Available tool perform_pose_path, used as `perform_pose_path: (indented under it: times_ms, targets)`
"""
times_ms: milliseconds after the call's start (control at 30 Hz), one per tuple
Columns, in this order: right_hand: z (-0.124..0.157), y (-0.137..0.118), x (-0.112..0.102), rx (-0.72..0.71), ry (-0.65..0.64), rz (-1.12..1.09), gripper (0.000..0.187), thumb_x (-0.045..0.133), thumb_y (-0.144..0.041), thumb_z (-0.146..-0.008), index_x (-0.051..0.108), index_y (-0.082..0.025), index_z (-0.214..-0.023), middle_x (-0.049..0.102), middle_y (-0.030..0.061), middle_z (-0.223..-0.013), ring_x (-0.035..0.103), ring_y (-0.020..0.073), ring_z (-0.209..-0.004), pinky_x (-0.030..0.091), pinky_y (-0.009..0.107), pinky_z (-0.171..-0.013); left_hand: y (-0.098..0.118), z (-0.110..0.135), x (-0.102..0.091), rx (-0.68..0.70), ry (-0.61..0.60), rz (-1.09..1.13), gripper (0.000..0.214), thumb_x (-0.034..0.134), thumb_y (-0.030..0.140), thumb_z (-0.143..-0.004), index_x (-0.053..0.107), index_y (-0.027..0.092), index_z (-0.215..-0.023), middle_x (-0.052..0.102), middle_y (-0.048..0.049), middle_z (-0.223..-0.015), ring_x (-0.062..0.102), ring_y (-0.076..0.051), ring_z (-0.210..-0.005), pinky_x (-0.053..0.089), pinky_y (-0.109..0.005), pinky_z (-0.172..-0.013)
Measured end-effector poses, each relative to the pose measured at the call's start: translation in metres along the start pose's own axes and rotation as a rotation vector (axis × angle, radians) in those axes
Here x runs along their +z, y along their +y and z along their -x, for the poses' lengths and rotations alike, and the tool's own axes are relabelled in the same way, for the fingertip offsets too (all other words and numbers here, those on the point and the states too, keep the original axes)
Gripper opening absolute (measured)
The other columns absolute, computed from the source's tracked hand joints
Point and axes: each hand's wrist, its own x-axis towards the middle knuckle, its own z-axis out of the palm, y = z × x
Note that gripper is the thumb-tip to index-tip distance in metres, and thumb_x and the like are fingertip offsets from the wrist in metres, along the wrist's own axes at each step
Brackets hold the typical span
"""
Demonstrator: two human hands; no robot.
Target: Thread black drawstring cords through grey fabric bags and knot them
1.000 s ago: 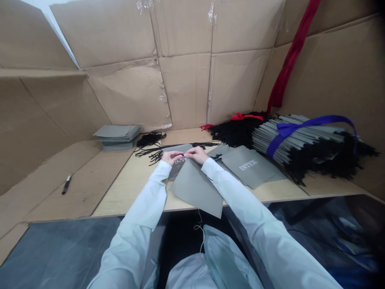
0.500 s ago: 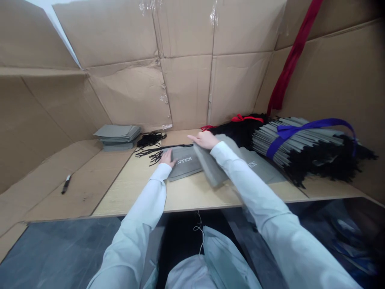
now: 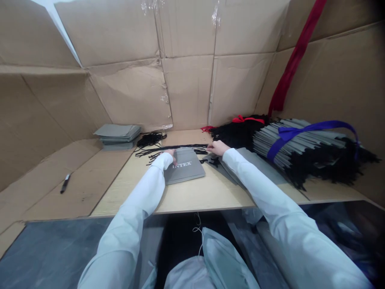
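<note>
A grey pouch [image 3: 185, 171] printed INTEX lies flat on the wooden tabletop [image 3: 192, 196] in front of me. My left hand [image 3: 172, 154] is mostly hidden by its white sleeve. Its fingers curl onto the pouch's top left corner. My right hand [image 3: 219, 147] is closed over a long black cord [image 3: 186, 147] that runs along the pouch's far edge. More grey pouches [image 3: 255, 161] lie under my right forearm.
At the right lies a bundle of grey pouches tied with blue ribbon [image 3: 300, 138], and behind it black cords tied in red [image 3: 240, 129]. A small pouch stack [image 3: 118, 135], loose black cords [image 3: 149, 140] and a pen [image 3: 64, 184] lie at the left. Cardboard walls surround the table.
The grey pouch my hands held over the table edge went to the right pile. My right hand has come back to the black cord; my left stays on the INTEX pouch.
</note>
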Motion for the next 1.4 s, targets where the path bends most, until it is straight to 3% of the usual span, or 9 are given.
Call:
perform_pose_path:
  times_ms: [67, 167, 300, 433, 633, 833, 967, 1200, 1400]
  targets:
    - [-0.009, -0.013, 0.004, -0.062, 0.03, -0.018, 0.027, 0.045, -0.034, -0.074, 0.061, -0.017, -0.089, 0.061, 0.0083, -0.085, 0.055, 0.0159, -0.078, 0.037, 0.021, -0.067, 0.01, -0.004, -0.005, -0.087, -0.05, -0.197, 0.074, 0.073, 0.017, -0.014, 0.057, 0.017, -0.087, 0.053, -0.0125, -0.098, 0.045, -0.031, -0.094, 0.037, -0.034, -0.076]
    - [-0.021, -0.028, 0.011, -0.123, 0.066, -0.014, 0.028, 0.05, -0.03, -0.071, 0.058, -0.017, -0.094, 0.06, 0.0087, -0.091, 0.053, 0.0166, -0.083, 0.036, 0.022, -0.072, 0.022, -0.003, -0.012, 0.019, -0.072, -0.283, 0.067, 0.074, 0.018, -0.017, 0.06, 0.018, -0.083, 0.055, -0.01, -0.09, 0.048, -0.029, -0.09, 0.038, -0.03, -0.075]
    - [-0.026, -0.036, 0.015, -0.149, 0.082, -0.04, 0.032, 0.054, -0.024, -0.067, 0.056, -0.017, -0.098, 0.058, 0.0078, -0.096, 0.052, 0.0171, -0.088, 0.035, 0.023, -0.074, 0.025, 0.001, -0.015, 0.159, -0.039, -0.192, 0.034, 0.069, 0.024, -0.039, 0.063, 0.018, -0.071, 0.057, -0.0053, -0.074, 0.054, -0.02, -0.072, 0.04, -0.024, -0.069]
    - [-0.024, -0.039, 0.006, -0.066, 0.062, -0.122, 0.021, 0.052, -0.026, -0.068, 0.062, -0.017, -0.083, 0.063, 0.006, -0.077, 0.055, 0.0162, -0.074, 0.037, 0.023, -0.066, 0.021, 0.002, -0.028, 0.121, 0.006, -0.054, 0.024, 0.064, 0.026, -0.049, 0.062, 0.015, -0.071, 0.058, -0.0049, -0.076, 0.054, -0.016, -0.064, 0.042, -0.025, -0.064]
    - [-0.023, -0.037, -0.015, -0.201, 0.033, -0.51, 0.026, 0.048, -0.032, -0.071, 0.063, -0.012, -0.079, 0.061, 0.0023, -0.055, 0.052, 0.0098, -0.054, 0.038, 0.019, -0.055, 0.004, 0.016, -0.059, 0.041, -0.255, 0.274, 0.043, 0.069, 0.023, -0.039, 0.061, 0.015, -0.081, 0.058, 0.0006, -0.054, 0.054, -0.014, -0.052, 0.042, -0.023, -0.054]
    - [-0.021, -0.042, -0.03, -0.183, -0.165, -0.781, 0.022, 0.058, -0.028, -0.063, 0.063, -0.012, -0.077, 0.062, 0.0028, -0.06, 0.054, 0.0092, -0.055, 0.04, 0.018, -0.052, -0.019, 0.032, -0.06, 0.091, -0.301, 0.191, 0.034, 0.071, 0.026, -0.03, 0.063, 0.018, -0.061, 0.058, 0.0023, -0.051, 0.052, -0.011, -0.046, 0.039, -0.018, -0.047]
    - [-0.021, -0.046, -0.033, -0.12, -0.285, -0.855, 0.02, 0.066, -0.027, -0.053, 0.063, -0.013, -0.067, 0.063, 0.0038, -0.062, 0.057, 0.0125, -0.056, 0.042, 0.018, -0.046, -0.018, 0.042, -0.06, -0.062, -0.386, 0.167, 0.03, 0.072, 0.021, -0.027, 0.062, 0.018, -0.055, 0.056, 0.0022, -0.047, 0.051, -0.012, -0.045, 0.04, -0.02, -0.048]
    - [-0.032, -0.049, -0.026, 0.011, -0.074, -0.894, 0.024, 0.072, -0.028, -0.042, 0.06, -0.012, -0.056, 0.059, 0.004, -0.05, 0.057, 0.014, -0.05, 0.049, 0.023, -0.05, 0.003, 0.063, -0.054, -0.26, -0.632, 0.374, 0.032, 0.074, 0.017, -0.021, 0.057, 0.015, -0.047, 0.053, 0.0, -0.044, 0.048, -0.012, -0.039, 0.043, -0.026, -0.046]
    - [-0.052, -0.075, -0.033, 0.024, 0.071, -0.974, 0.021, 0.072, -0.022, -0.046, 0.057, -0.011, -0.056, 0.058, 0.0041, -0.049, 0.057, 0.0132, -0.047, 0.051, 0.025, -0.052, 0.034, 0.075, -0.028, -0.216, -0.775, 0.768, 0.022, 0.072, 0.016, -0.04, 0.06, 0.013, -0.058, 0.06, -0.0033, -0.059, 0.057, -0.014, -0.055, 0.048, -0.025, -0.057]
